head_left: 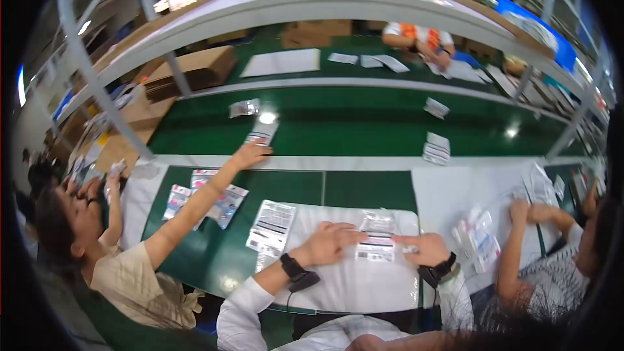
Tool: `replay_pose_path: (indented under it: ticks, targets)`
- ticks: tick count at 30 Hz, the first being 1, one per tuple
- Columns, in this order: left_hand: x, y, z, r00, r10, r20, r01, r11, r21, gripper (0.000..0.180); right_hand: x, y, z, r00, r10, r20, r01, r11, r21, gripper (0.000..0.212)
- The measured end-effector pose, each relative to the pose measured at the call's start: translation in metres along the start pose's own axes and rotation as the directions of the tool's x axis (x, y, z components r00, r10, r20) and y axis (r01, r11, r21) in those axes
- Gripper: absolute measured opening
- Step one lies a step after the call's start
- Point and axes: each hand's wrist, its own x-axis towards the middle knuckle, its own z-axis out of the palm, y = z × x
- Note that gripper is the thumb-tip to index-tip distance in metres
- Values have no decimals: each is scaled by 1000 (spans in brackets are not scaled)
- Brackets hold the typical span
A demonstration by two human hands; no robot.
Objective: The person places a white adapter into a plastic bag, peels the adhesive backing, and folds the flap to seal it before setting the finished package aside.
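A small clear packet with a white printed label lies flat on a white padded sheet in front of me. My left hand rests at the packet's left edge, its fingers stretched out and touching the label. From the other side my right hand reaches in, one finger extended toward the label's right edge and the rest partly curled underneath. Neither hand grips the packet. Left of my left hand is a white sheet of printed labels, overlapping the padded sheet's edge.
Several pink-and-white pouches lie on the green table at left. There, a co-worker's hand touches a packet on the green belt. More packets lie beyond the ledge. Another person handles clear bags at right.
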Motion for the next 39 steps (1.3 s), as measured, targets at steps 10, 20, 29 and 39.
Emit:
replay_pose_path:
  ticks: [10, 20, 29, 39]
  targets:
    - [17, 20, -8, 999, -31, 24, 31, 999, 10, 63, -11, 24, 15, 996, -1, -87, 6, 998, 57, 65]
    - [17, 16, 15, 987, -36, -159, 39, 999, 18, 37, -8, 9, 15, 992, 65, -106, -59, 996, 61, 49]
    - [24, 20, 17, 975, -119, -189, 120, 993, -2, 31, -8, 8, 19, 984, 135, -113, -125, 988, 90, 46]
    - [25, 27, 14, 974, 27, -224, 14, 984, 179, 30, -7, 4, 26, 973, -112, -202, 91, 990, -112, 48]
